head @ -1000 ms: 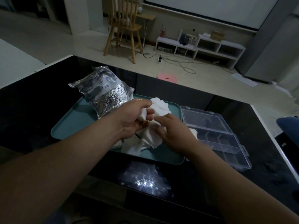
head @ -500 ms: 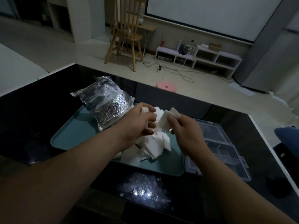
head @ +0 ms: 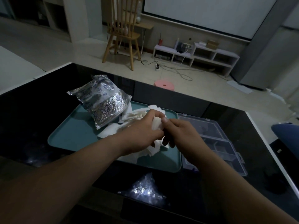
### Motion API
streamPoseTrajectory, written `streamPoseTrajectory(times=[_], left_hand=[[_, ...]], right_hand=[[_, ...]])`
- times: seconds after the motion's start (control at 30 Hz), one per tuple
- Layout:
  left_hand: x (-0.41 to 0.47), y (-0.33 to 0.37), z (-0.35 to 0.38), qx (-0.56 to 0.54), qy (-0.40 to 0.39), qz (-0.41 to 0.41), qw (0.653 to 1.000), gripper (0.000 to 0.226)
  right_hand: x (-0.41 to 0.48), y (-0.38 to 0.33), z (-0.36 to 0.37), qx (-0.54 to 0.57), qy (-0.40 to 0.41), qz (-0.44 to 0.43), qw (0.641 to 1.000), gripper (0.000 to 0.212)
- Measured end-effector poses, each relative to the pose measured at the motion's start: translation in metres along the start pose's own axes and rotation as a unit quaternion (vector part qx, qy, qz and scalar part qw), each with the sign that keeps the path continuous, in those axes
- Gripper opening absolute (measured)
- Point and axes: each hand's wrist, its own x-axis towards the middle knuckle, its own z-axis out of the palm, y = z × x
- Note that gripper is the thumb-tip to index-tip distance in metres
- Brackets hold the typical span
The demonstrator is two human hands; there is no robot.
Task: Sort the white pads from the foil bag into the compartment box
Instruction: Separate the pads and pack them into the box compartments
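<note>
Left hand and right hand were together over teal tray. Both gripped small bunch of white pads, right thumb pressed on top. More pads lay loose on tray under hands, touching foil bag at tray's far left. Clear compartment box sat just right of tray on black table. Box contents hard to tell in dim light.

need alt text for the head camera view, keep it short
The left hand and right hand grip a bunch of white pads together above a teal tray on a black table. A crinkled foil bag lies at the tray's far left, and a clear compartment box sits right of the tray.
</note>
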Motion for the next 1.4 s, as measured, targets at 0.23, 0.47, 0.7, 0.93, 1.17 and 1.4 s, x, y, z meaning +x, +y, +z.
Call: streamPoseTrajectory(times=[0.23,0.47,0.7,0.93,1.17,1.4], left_hand=[[0.0,0.004,-0.001,-0.083,0.004,-0.012,0.996,0.033],[0.006,-0.004,-0.004,-0.091,0.065,-0.014,0.994,0.016],[0.014,0.002,0.003,-0.239,0.057,-0.074,0.967,0.021],[0.029,0.014,0.018,-0.372,0.039,-0.14,0.917,0.042],[0.045,0.026,0.062,-0.417,-0.053,-0.096,0.902,0.035],[0.052,0.027,0.099,-0.376,0.049,-0.088,0.921,0.021]], right_hand=[[0.002,0.002,-0.008,-0.064,0.08,-0.002,0.995,0.04],[0.006,0.007,-0.003,-0.218,0.148,-0.035,0.964,0.04],[0.005,0.011,0.005,-0.362,0.099,-0.05,0.926,0.041],[0.004,0.006,-0.016,-0.221,0.175,-0.034,0.959,0.027],[-0.02,0.008,-0.038,-0.248,0.145,-0.084,0.954,0.026],[-0.024,0.026,-0.058,-0.288,0.16,-0.06,0.942,0.031]])
